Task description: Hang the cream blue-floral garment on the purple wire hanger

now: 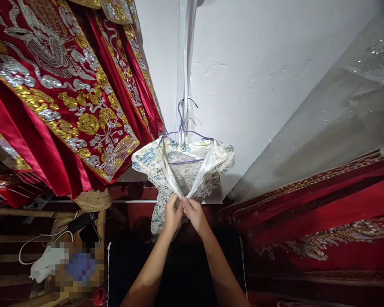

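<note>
White wall [275, 64]; garment [182, 166] above hands [184, 213]

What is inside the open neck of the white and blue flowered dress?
Inside the dress you can see the purple hanger and the pale lining. Lower down, both hands and the closed fabric cover the rest.

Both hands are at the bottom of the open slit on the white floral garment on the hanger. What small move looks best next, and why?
Probably draw the two edges together and close upward. The left hand and right hand pinch the garment where its opening narrows to a point, while above them the edges spread wide under the purple hanger. Whether the fastening is a zipper or buttons cannot be told.
</note>
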{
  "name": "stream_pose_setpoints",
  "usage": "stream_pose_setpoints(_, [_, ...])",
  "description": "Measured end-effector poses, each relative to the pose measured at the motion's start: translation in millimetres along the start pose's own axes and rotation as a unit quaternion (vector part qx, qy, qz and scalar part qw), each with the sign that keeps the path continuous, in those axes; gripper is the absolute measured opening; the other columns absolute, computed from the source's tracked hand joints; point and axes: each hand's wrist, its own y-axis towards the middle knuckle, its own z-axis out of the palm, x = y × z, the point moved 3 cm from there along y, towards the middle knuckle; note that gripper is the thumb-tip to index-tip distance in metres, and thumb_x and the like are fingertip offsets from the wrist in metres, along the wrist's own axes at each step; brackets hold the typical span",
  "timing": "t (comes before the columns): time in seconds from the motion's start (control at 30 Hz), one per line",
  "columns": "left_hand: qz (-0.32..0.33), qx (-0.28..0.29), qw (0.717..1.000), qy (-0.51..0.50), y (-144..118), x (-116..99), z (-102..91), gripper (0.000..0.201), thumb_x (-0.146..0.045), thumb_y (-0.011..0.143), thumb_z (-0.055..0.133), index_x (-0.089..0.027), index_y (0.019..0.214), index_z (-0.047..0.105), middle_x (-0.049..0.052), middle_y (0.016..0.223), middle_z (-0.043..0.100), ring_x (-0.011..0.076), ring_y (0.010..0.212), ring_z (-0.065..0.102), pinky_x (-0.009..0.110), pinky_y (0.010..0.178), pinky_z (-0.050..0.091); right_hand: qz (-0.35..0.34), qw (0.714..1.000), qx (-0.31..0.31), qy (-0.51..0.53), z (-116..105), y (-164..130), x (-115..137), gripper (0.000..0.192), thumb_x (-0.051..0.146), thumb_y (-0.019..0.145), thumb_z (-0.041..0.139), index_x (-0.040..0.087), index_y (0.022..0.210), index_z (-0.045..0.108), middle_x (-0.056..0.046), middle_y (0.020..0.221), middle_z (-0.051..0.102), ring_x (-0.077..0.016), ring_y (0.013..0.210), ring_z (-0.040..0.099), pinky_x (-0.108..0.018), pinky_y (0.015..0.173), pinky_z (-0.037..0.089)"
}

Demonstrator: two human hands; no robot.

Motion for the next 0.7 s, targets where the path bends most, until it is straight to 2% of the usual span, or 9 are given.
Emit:
stream_pose_setpoints(0.07, [0.009, -0.007, 1.0, 0.022, 3.6, -2.4, 1.7, 0.013, -0.031, 0.09, 0.053, -0.022, 0.083, 0.057, 0.006, 0.083, 0.061, 0.0229, 0.085, 0.057, 0.035, 0.08, 0.047, 0.06, 0.994, -0.052, 0.076, -16.4, 2.4, 13.2, 0.049, 0.072, 0.085, 0.047, 0.027, 0.066, 0.053, 0.002, 0.047, 0.04, -0.0165, 0.04, 0.035, -0.032, 0.04, 0.028])
stream_pose_setpoints(0.13, [0.023, -0.001, 0.999, 0.043, 6.1, -4.3, 0.5, 0.013, -0.03, 0.089, 0.054, -0.022, 0.079, 0.057, 0.005, 0.08, 0.06, 0.022, 0.082, 0.056, 0.033, 0.077, 0.045, 0.076, 0.989, -0.07, 0.102, -37.2, 14.0, 40.6, 0.046, 0.067, 0.083, 0.055, 0.024, 0.068, 0.055, 0.003, 0.047, 0.044, -0.014, 0.041, 0.035, -0.029, 0.041, 0.027])
stream_pose_setpoints(0.3, [0.032, 0.028, 0.997, 0.064, 6.5, -2.2, -1.6, 0.017, -0.028, 0.086, 0.056, -0.021, 0.072, 0.051, 0.001, 0.073, 0.055, 0.018, 0.071, 0.051, 0.03, 0.069, 0.042, 0.035, 0.99, -0.097, 0.094, -82.5, 75.4, 140.1, 0.032, 0.048, 0.083, 0.066, 0.018, 0.072, 0.063, 0.004, 0.051, 0.05, -0.0089, 0.042, 0.034, -0.024, 0.042, 0.026])
stream_pose_setpoints(0.37, [0.033, 0.04, 0.997, 0.061, 8.9, -3.4, -3.8, 0.02, -0.028, 0.085, 0.059, -0.021, 0.069, 0.049, 0.0, 0.068, 0.052, 0.0162, 0.066, 0.05, 0.028, 0.066, 0.041, -0.022, 0.989, -0.118, 0.088, -85.6, 95.7, 172.1, 0.032, 0.045, 0.087, 0.061, 0.018, 0.07, 0.062, 0.004, 0.049, 0.051, -0.0084, 0.042, 0.036, -0.023, 0.043, 0.028])
stream_pose_setpoints(0.43, [0.037, 0.053, 0.996, 0.059, 16.4, -11.1, -10.0, 0.02, -0.027, 0.083, 0.062, -0.02, 0.068, 0.05, -0.001, 0.065, 0.052, 0.015, 0.063, 0.05, 0.027, 0.064, 0.041, -0.069, 0.987, -0.133, 0.065, -79.7, 103.4, 188.6, 0.03, 0.041, 0.088, 0.059, 0.017, 0.069, 0.061, 0.004, 0.048, 0.051, -0.0084, 0.043, 0.04, -0.022, 0.045, 0.031])
stream_pose_setpoints(0.53, [0.088, 0.056, 0.994, 0.034, 39.0, -45.2, -29.3, 0.011, -0.027, 0.085, 0.064, -0.019, 0.09, 0.059, 0.001, 0.078, 0.062, 0.0161, 0.073, 0.059, 0.028, 0.072, 0.046, -0.081, 0.986, -0.132, 0.06, -65.7, 96.2, 186.0, 0.027, 0.038, 0.089, 0.059, 0.018, 0.07, 0.059, 0.004, 0.047, 0.051, -0.009, 0.043, 0.042, -0.022, 0.045, 0.031])
stream_pose_setpoints(0.57, [0.122, 0.047, 0.991, 0.021, 48.9, -63.0, -37.6, 0.02, -0.027, 0.087, 0.062, -0.02, 0.106, 0.058, 0.003, 0.088, 0.066, 0.0168, 0.08, 0.062, 0.03, 0.077, 0.048, -0.079, 0.986, -0.129, 0.067, -62.2, 91.8, 182.1, 0.028, 0.039, 0.089, 0.059, 0.018, 0.071, 0.059, 0.005, 0.047, 0.051, -0.0091, 0.043, 0.042, -0.022, 0.045, 0.031])
stream_pose_setpoints(0.63, [0.203, -0.01, 0.979, 0.008, 69.9, -103.6, -55.4, 0.043, -0.028, 0.094, 0.056, -0.022, 0.135, 0.045, 0.006, 0.098, 0.068, 0.0173, 0.088, 0.063, 0.032, 0.084, 0.049, -0.081, 0.986, -0.127, 0.073, -58.7, 83.9, 176.1, 0.03, 0.043, 0.089, 0.059, 0.018, 0.071, 0.059, 0.005, 0.047, 0.05, -0.0092, 0.043, 0.041, -0.022, 0.045, 0.03])
stream_pose_setpoints(0.7, [0.262, -0.034, 0.963, 0.046, 89.0, -142.6, -66.2, 0.038, -0.03, 0.1, 0.047, -0.023, 0.138, 0.045, 0.007, 0.103, 0.068, 0.0167, 0.089, 0.064, 0.032, 0.084, 0.049, -0.094, 0.985, -0.129, 0.068, -58.6, 79.6, 174.1, 0.033, 0.046, 0.09, 0.059, 0.018, 0.073, 0.06, 0.004, 0.047, 0.05, -0.0094, 0.042, 0.04, -0.023, 0.044, 0.029])
